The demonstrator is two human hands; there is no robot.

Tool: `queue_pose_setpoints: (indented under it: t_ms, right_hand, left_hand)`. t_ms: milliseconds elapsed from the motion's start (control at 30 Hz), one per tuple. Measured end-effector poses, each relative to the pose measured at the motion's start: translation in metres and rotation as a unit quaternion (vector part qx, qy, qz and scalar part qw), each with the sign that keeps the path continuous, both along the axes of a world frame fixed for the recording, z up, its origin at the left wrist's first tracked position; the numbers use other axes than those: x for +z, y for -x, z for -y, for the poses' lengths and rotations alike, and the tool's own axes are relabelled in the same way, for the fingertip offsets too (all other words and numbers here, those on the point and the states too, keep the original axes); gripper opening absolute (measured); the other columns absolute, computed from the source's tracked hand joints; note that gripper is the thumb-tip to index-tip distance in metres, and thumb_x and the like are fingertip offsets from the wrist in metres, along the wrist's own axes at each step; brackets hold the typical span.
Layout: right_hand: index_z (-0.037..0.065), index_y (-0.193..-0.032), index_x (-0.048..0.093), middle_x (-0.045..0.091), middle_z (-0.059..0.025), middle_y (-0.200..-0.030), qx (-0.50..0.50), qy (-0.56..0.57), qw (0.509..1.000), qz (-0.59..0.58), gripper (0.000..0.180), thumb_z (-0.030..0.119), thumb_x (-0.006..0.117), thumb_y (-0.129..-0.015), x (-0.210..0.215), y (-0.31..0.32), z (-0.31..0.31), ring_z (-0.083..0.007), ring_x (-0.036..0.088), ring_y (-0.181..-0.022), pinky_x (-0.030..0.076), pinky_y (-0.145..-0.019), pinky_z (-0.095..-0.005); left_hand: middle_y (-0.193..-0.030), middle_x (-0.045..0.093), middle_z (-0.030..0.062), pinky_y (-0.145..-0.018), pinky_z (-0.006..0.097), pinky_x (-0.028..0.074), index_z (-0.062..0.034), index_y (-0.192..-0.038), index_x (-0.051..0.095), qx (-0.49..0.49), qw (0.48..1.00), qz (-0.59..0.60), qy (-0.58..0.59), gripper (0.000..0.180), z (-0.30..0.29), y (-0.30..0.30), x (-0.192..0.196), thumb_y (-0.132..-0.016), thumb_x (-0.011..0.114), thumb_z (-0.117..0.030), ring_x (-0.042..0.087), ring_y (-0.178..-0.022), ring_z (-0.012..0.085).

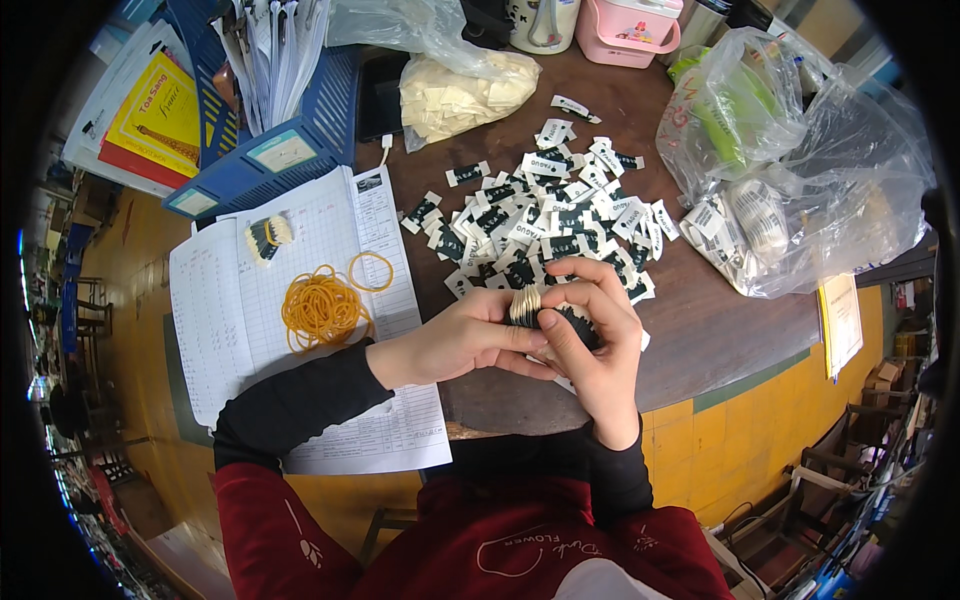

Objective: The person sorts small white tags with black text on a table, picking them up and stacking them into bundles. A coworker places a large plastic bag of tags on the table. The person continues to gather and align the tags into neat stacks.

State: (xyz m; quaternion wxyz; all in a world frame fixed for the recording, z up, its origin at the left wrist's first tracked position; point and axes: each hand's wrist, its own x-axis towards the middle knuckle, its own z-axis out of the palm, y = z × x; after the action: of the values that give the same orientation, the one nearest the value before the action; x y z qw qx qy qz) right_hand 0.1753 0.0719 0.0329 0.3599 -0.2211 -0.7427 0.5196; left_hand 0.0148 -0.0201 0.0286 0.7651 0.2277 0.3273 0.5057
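Note:
Between my two hands is a thick stack of fabric labels (526,306), cream along the folded edges and dark green on the faces. My left hand (470,338) closes on the stack from the left, thumb laid along its lower side. From the right, my right hand (597,335) pinches the same stack between thumb and curled fingers. Just beyond my hands spreads a loose heap of labels (545,215), white and dark green, lying every which way. A banded bundle of labels (267,239) rests on the open notebook (215,290) at the left.
Orange rubber bands (322,309) lie piled on the papers. A blue file rack (280,150) stands behind them. At the back sits a plastic bag of cream labels (465,95); clear plastic bags (770,200) fill the right side. A pink container (628,32) stands at the far edge.

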Motion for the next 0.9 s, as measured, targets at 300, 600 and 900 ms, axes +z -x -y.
queue_pose_setpoints:
  t_ms: [300, 600, 900]
  right_hand:
    - [0.001, -0.093, 0.07, 0.064, -0.0117, -0.113, -0.001, 0.014, 1.0, -0.007, 0.014, 0.0, 0.071, -0.08, -0.0015, -0.0003, 0.0, -0.0216, 0.063, -0.1, 0.048, -0.086, -0.0311]
    - [0.001, -0.092, 0.07, 0.064, -0.0119, -0.113, 0.001, 0.027, 1.0, -0.005, 0.011, 0.0, 0.07, -0.081, -0.0007, -0.0008, -0.0006, -0.0216, 0.063, -0.1, 0.048, -0.087, -0.0316]
    - [0.0, -0.095, 0.071, 0.062, -0.0111, -0.116, -0.003, 0.042, 0.999, -0.007, 0.014, -0.002, 0.069, -0.082, -0.0015, 0.0005, 0.0013, -0.0156, 0.061, -0.084, 0.048, -0.077, -0.0276]
  left_hand:
    - [-0.116, 0.059, 0.0099, -0.096, 0.043, 0.057, 0.0019, -0.125, 0.05, -0.002, 1.0, -0.006, -0.005, 0.027, 0.0003, -0.0008, -0.0005, -0.099, 0.054, -0.006, 0.063, -0.111, 0.0237]
    - [-0.118, 0.059, 0.0125, -0.097, 0.044, 0.057, 0.0032, -0.126, 0.049, -0.012, 1.0, -0.017, -0.001, 0.029, 0.0002, 0.0002, 0.0017, -0.099, 0.054, -0.007, 0.063, -0.115, 0.0288]
    - [-0.12, 0.059, 0.0127, -0.099, 0.044, 0.055, 0.0033, -0.128, 0.047, -0.012, 1.0, -0.02, -0.004, 0.031, -0.0001, 0.0006, -0.0008, -0.1, 0.053, -0.008, 0.062, -0.115, 0.029]
